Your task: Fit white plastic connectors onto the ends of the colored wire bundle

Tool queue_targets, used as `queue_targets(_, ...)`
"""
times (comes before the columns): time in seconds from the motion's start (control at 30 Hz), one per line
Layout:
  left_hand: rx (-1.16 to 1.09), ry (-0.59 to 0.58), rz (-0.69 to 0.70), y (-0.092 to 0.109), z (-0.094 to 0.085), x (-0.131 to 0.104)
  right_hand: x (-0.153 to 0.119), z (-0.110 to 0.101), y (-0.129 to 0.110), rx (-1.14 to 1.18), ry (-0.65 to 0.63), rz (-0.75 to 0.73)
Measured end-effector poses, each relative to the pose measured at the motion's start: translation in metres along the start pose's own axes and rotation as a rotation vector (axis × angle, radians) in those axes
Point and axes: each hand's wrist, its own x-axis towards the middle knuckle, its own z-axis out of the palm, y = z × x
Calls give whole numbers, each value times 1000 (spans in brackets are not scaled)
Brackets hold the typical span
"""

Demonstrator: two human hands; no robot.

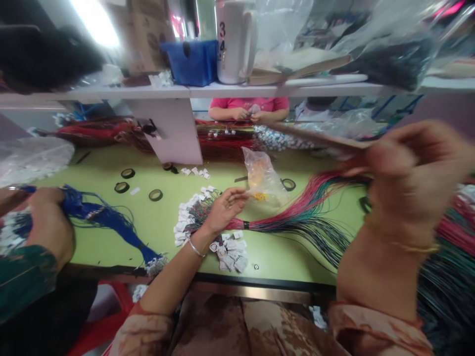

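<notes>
Pale green desk [96, 242] under a white shelf [304, 90], with a bundle of wires [260, 225] in pink, green and black lying across it, white connectors [185, 217] at its left end and dark tape [246, 225] around it. Left of the bundle are rolls of tape [156, 195] and blue wires [111, 220] under a co-worker's hand [52, 217]; just beyond it sits a clear bag [265, 175] with yellow bits. Farther beyond the bundle, an upright panel [168, 131] blocks part of some red wires [230, 144], and a person in pink [248, 109] is cut off by the shelf. Above, beside a blue box [193, 62], a white mug [234, 44] reads "3" over what looks like "4". The left hand [227, 207] is over the bundle's connector end, its grip loosely open, contact unclear. Above the bundle's right part, the right hand [411, 148] is badly blurred beside a brownish strip [322, 136]; I cannot tell whether its grip is closed.
</notes>
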Motion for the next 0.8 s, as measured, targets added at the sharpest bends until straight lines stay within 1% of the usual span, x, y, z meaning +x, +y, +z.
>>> queue_targets(0.03,-95,6,24,-1,5,2,-19,11,6,-19,-77,-77)
queue_targets(0.07,-183,27,50,-3,9,5,-36,23,13,-25,-185,-106)
queue_targets(0.1,-256,65,73,-5,12,7,-51,36,22,-34,-279,-96)
queue_targets(0.17,-354,183,104,-12,12,12,-75,63,42,-70,-416,-82)
queue_targets(0.23,-421,308,101,-18,6,16,-96,85,64,-145,-538,-118)
queue_targets(0.3,-504,396,74,-22,-5,18,-115,103,86,-179,-629,-162)
queue_targets(0.37,-601,437,27,-25,-17,18,-132,117,104,-158,-626,-237)
queue_targets(0.43,-685,453,-11,-26,-28,16,-144,126,117,-145,-626,-288)
queue_targets(0.5,-741,447,-45,-27,-38,13,-152,132,125,-131,-680,-264)
queue_targets(0.53,-760,438,-62,-27,-42,12,-154,134,128,-112,-726,-219)
queue_targets(0.6,-786,409,-103,-27,-49,11,-155,135,131,-57,-829,-84)
queue_targets(0.67,-800,369,-145,-28,-54,10,-154,135,134,-7,-891,46)
queue_targets(0.73,-809,334,-183,-30,-57,11,-153,134,136,12,-889,105)
queue_targets(0.8,-809,304,-221,-32,-59,11,-153,133,138,27,-866,102)
